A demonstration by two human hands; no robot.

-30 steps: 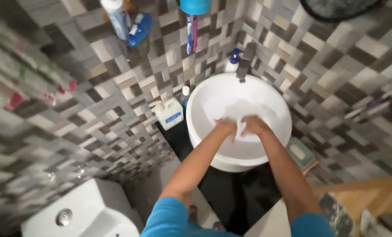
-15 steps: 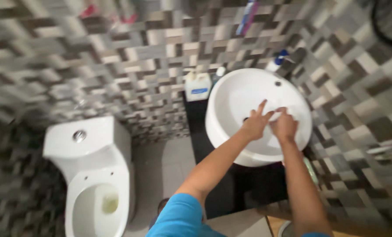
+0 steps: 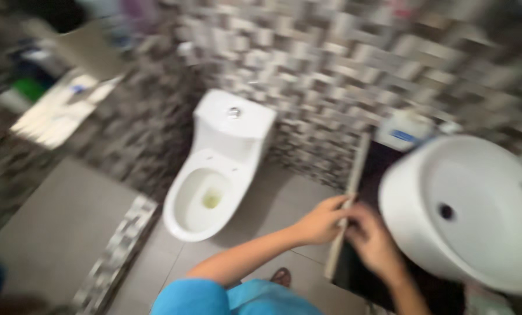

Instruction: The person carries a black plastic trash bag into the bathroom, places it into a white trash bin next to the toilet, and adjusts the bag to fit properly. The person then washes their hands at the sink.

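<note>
Hands: our left hand (image 3: 322, 221) pinched the table's pale edge strip (image 3: 347, 210), right hand (image 3: 373, 239) spread beside it; wet fingers risked slipping.

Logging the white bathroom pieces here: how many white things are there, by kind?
Toilet: 1
Round basin: 1
White container with a blue label, by the wall: 1
Total: 3

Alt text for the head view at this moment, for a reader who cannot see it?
Both hands, left hand and right hand, meet at the edge of a dark counter beside a round white basin. A white toilet with its seat open stands against a mosaic-tiled wall. The image is motion-blurred.
</note>
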